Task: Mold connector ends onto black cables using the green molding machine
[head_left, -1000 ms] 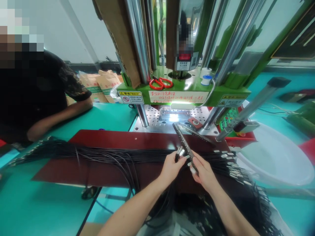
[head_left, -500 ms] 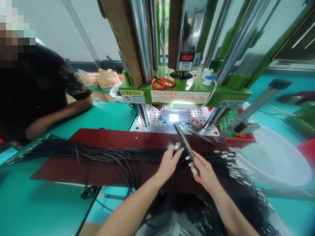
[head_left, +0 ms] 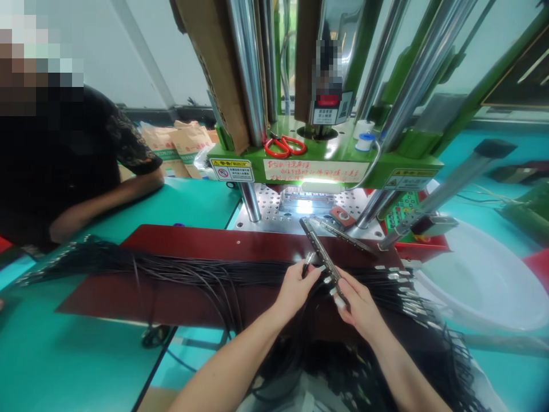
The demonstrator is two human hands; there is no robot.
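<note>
My right hand point(head_left: 359, 300) is closed around the lower end of a long dark metal bar point(head_left: 318, 247) with small fittings along it, tilted up toward the left. In my left hand point(head_left: 294, 290), thumb and fingers pinch a cable connector point(head_left: 309, 260) with a shiny metal tip, close beside the bar. Whether it touches the bar I cannot tell. A few pale connector ends point(head_left: 329, 280) show along the bar near my right fingers. Beneath both hands, a bundle of black cables point(head_left: 193, 270) runs across a dark red board point(head_left: 171, 243).
Beyond the board stands a green press point(head_left: 257, 154) with steel columns and a perforated metal plate point(head_left: 268, 214). A second metal bar point(head_left: 349, 237) lies at the plate's front. Red-handled scissors point(head_left: 285, 146) rest on the press. A white basin point(head_left: 484, 274) is at right; a person point(head_left: 64, 154) sits at left.
My left hand has moved slightly up and right with the connector, nearer the bar. My right hand keeps hold of the bar with little movement. The whole view has shifted a little.
</note>
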